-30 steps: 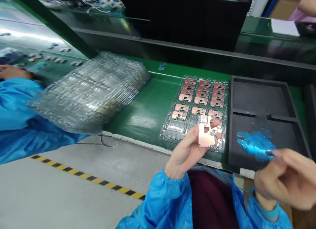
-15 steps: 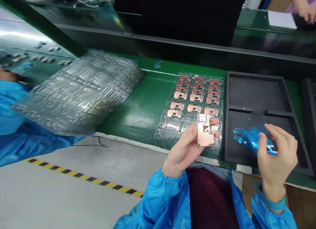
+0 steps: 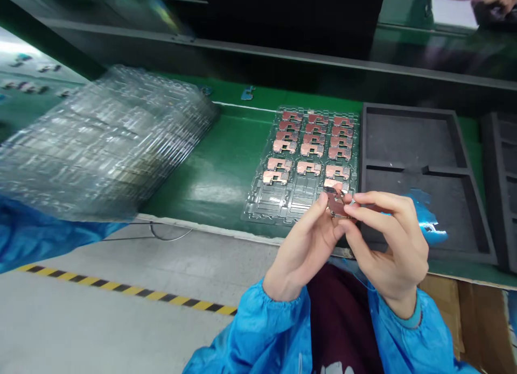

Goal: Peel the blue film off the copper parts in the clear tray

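Observation:
My left hand [image 3: 305, 247] pinches a small copper-coloured circuit board [image 3: 336, 205] between thumb and fingers, tilted above the front edge of the bench. From the other side my right hand [image 3: 393, 242] has its thumb and fingertips closed at the board's right edge; the fingers hide part of it. Just behind lies a clear plastic tray [image 3: 262, 204] with rows of similar copper boards [image 3: 309, 167] and several bare slots at its front. Right of that, crumpled blue film [image 3: 433, 235] lies in a black divided tray [image 3: 390, 132].
A leaning stack of clear plastic trays [image 3: 105, 142] fills the left, with a co-worker's blue sleeve [image 3: 44, 234] below it. Small blue pieces [image 3: 247, 93] lie at the back. Another dark tray [image 3: 503, 175] stands far right. A white pad [image 3: 454, 13] lies beyond the partition.
My right hand has moved left from above the blue film to the circuit board. The board has tilted and now looks darker. The view has shifted, and the tray stack appears further left.

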A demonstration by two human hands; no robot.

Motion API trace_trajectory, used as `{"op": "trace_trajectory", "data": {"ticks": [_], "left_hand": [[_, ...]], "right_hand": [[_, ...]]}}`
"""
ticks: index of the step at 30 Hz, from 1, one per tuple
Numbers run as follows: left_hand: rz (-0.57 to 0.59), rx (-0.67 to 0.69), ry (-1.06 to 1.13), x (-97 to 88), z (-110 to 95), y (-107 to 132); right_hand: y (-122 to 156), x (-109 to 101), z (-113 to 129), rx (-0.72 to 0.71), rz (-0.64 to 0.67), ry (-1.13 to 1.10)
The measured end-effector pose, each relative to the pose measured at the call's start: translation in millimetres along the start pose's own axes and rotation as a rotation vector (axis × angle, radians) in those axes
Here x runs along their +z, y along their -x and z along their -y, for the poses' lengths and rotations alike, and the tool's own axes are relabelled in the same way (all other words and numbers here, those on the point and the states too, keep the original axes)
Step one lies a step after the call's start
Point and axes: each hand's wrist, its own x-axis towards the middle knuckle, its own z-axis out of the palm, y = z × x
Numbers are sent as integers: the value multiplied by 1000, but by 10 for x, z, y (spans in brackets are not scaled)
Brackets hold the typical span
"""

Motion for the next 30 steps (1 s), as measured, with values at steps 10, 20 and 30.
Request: {"op": "trace_trajectory", "data": {"ticks": [10, 20, 30], "left_hand": [[-104, 21, 41, 110, 61, 44], [69, 181, -190, -94, 37, 11], [136, 311, -371, -161, -58, 21]], "right_hand": [[-47, -1, 3, 34, -22, -44], [54, 20, -51, -186, -51, 111], [210, 97, -95, -240, -104, 302]]}}
